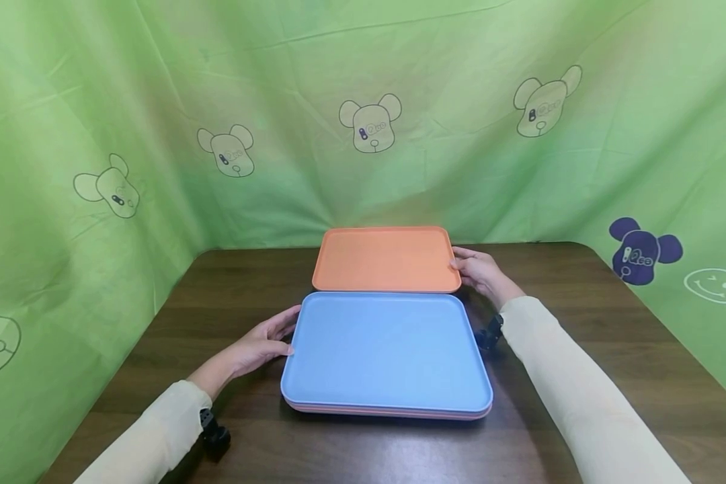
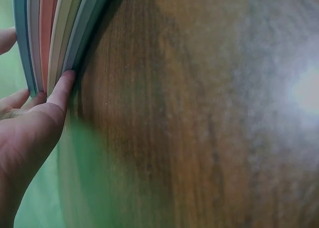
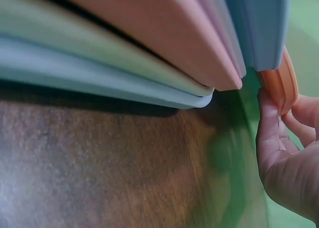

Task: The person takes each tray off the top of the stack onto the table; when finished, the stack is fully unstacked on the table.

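A stack of several trays, with a blue tray [image 1: 387, 353] on top, lies in the middle of the table. Below the blue one show lavender, pink [image 3: 199, 43], pale yellow [image 3: 124, 51] and pale blue edges. My left hand [image 1: 257, 346] touches the stack's left side; in the left wrist view its fingertips [image 2: 68, 79] rest against the tray edges. Behind the stack, an orange tray [image 1: 387, 259] stands out, its near edge beside the blue tray's far edge. My right hand [image 1: 480, 272] pinches its right edge between thumb and fingers, as the right wrist view shows.
The dark wooden table [image 1: 236, 289] reaches back to a green curtain [image 1: 290, 168] printed with bear faces, which also hangs at both sides. Each wrist wears a small black camera [image 1: 214, 437] below the sleeve cuff.
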`<state>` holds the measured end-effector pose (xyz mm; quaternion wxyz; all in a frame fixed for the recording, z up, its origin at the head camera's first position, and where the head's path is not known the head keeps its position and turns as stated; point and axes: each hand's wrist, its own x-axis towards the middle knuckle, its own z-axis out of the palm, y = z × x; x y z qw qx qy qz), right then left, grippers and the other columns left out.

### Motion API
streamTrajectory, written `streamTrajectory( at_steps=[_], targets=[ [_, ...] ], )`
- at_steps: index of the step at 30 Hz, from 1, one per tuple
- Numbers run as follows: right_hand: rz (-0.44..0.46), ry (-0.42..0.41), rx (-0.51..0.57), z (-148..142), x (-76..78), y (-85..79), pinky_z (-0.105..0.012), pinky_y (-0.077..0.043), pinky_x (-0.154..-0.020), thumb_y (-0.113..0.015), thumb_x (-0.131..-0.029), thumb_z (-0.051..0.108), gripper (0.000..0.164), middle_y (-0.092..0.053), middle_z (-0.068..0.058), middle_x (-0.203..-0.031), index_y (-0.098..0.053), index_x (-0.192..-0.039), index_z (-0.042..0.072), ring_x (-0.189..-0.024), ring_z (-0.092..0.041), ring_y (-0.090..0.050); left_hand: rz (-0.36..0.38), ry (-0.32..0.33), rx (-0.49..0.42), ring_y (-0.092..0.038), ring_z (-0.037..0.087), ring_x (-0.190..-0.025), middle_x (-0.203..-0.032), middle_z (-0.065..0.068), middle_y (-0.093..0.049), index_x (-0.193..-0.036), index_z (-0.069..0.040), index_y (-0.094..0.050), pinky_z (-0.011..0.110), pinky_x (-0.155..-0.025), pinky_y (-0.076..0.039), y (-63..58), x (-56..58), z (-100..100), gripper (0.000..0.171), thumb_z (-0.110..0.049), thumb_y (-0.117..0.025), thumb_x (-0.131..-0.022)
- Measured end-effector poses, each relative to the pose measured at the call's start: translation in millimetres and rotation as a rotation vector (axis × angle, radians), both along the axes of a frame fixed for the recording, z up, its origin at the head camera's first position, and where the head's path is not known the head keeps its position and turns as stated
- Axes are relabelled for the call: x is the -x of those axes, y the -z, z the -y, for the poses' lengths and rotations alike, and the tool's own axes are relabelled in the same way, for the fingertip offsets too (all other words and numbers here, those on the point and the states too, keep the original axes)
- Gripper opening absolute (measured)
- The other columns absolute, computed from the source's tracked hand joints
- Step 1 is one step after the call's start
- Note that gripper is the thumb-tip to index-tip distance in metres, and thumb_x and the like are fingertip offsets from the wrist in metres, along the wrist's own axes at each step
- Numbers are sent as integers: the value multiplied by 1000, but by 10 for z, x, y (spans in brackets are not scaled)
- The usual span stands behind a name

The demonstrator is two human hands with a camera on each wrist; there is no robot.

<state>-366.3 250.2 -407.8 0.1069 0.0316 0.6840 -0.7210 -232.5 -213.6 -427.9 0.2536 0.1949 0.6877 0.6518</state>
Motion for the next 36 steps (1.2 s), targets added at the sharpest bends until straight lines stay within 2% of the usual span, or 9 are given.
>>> streamTrajectory(
  at_steps=[12, 18, 24, 25, 28, 31, 32, 33, 36],
  targets=[
    [8, -17, -35, -8, -10, 25, -22, -54, -70, -48, -99, 0, 59, -66, 12, -81, -23, -153, 2, -76, -3, -64, 3, -9, 1, -11, 34, -145, -161, 14, -9, -156, -7, -12, 49, -110, -27, -30, -83, -26, 87, -2, -64, -87],
    [11, -29, -76, -22, -22, 44, -23, -54, -71, -50, -100, 3, 59, -65, 11, -84, -24, -153, 3, -77, -2, -64, -10, -2, -4, -11, 34, -145, -161, 15, -9, -156, -6, -11, 51, -110, -24, -37, -121, -42, 87, -2, -63, -87],
    [9, -88, -108, -31, -22, 48, -24, -54, -72, -52, -99, 3, 63, -67, 9, -86, -20, -153, 1, -77, -4, -63, 0, -4, -7, -9, 33, -145, -161, 13, -8, -156, -7, -11, 49, -110, -26, -40, -124, -30, 87, -1, -64, -87],
    [6, -100, -122, -31, -25, 54, -24, -54, -73, -52, -99, 3, 63, -67, 7, -89, -20, -153, 1, -78, -4, -63, 4, -4, -7, -9, 33, -145, -161, 13, -8, -156, -7, -11, 48, -110, -27, -34, -126, -26, 87, 0, -64, -87],
    [8, -127, -165, -31, -30, 96, -25, -54, -75, -52, -99, 2, 64, -65, -15, -115, -18, -153, -1, -79, -3, -63, 12, -5, -6, -9, 33, -145, -161, 13, -8, -156, -8, -11, 47, -110, -27, -10, -139, -19, 87, -1, -64, -87],
    [14, -151, -184, -34, -22, 138, -27, -54, -78, -51, -98, -2, 65, -40, -30, -143, -15, -153, -3, -81, -3, -63, 9, -1, -2, -9, 33, -145, -161, 13, -7, -156, -8, -10, 49, -111, -25, 1, -155, -12, 87, -1, -63, -88],
    [14, -154, -191, -33, -20, 144, -27, -54, -78, -51, -98, -3, 66, -31, -32, -147, -15, -152, -4, -81, -3, -63, 7, 1, -1, -9, 33, -145, -161, 13, -7, -156, -8, -10, 50, -111, -25, 1, -158, -11, 87, -1, -63, -88],
    [11, -156, -198, -34, -17, 145, -27, -54, -78, -51, -97, -3, 66, -28, -32, -148, -15, -152, -4, -82, -3, -63, 3, 2, -1, -9, 33, -145, -161, 13, -7, -156, -8, -10, 50, -111, -24, 0, -160, -9, 87, -1, -63, -88],
    [-6, -149, -243, -24, -6, 134, -26, -54, -78, -52, -96, -4, 64, -30, -33, -147, -18, -151, -7, -83, -4, -63, -4, 1, -3, -9, 33, -145, -161, 13, -7, -156, -7, -10, 51, -110, -24, -4, -160, -9, 87, -1, -63, -88]
  ],
)
